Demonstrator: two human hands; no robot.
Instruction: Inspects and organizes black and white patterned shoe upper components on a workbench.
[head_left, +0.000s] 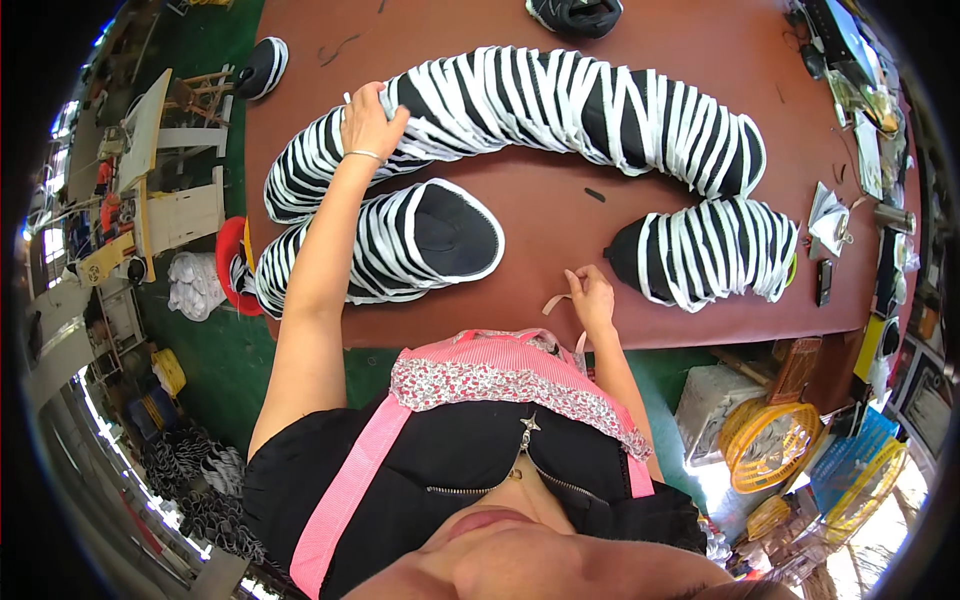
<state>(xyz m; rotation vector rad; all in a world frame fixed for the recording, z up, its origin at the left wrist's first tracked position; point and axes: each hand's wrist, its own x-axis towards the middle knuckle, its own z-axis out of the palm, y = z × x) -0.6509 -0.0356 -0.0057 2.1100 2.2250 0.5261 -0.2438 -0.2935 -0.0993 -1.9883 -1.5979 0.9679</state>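
Note:
A long curved row of nested black shoe uppers with white edges (500, 105) arches across the far side of the table. On its left part lies my left hand (370, 125), fingers curled over the edges of the uppers and thumb apart. My left forearm crosses a shorter stack of uppers (400, 240) and partly hides it. My right hand (592, 300) is at the near table edge with its fingers bent. A thin beige strip (553, 303) runs into its fingers. To its right lies another short stack of uppers (700, 252).
The red-brown tabletop (560, 230) carries a small dark scrap (594, 194). Single dark shoe pieces lie at the far edge (575, 15) and the left corner (263, 68). A black handheld object (823, 283) lies at the right. A yellow basket (770, 445) stands below right.

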